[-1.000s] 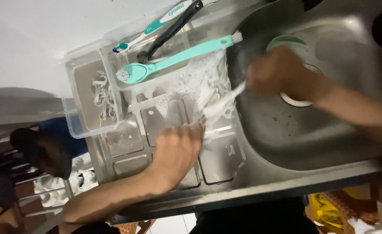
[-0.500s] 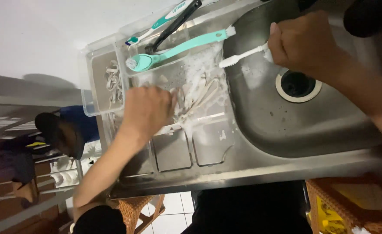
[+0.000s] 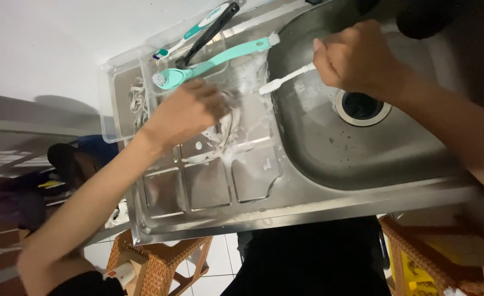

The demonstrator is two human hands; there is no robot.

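Lowered toward the soapy, seemingly white laces [image 3: 228, 131], the white brush [image 3: 286, 78].

Left hand [image 3: 190, 112] presses down on a soapy white item [image 3: 228, 129] lying on the ribbed drainboard [image 3: 209, 186] of a steel sink [image 3: 362, 159]. Right hand [image 3: 357, 57] at 1 o'clock grips a white toothbrush [image 3: 286, 78], bristles pointing toward 9 o'clock, near the foam. Teal brush [image 3: 214, 60] lies across a clear plastic tray [image 3: 115, 104] at 11 o'clock. Drain [image 3: 362, 105] sits just below the right hand.
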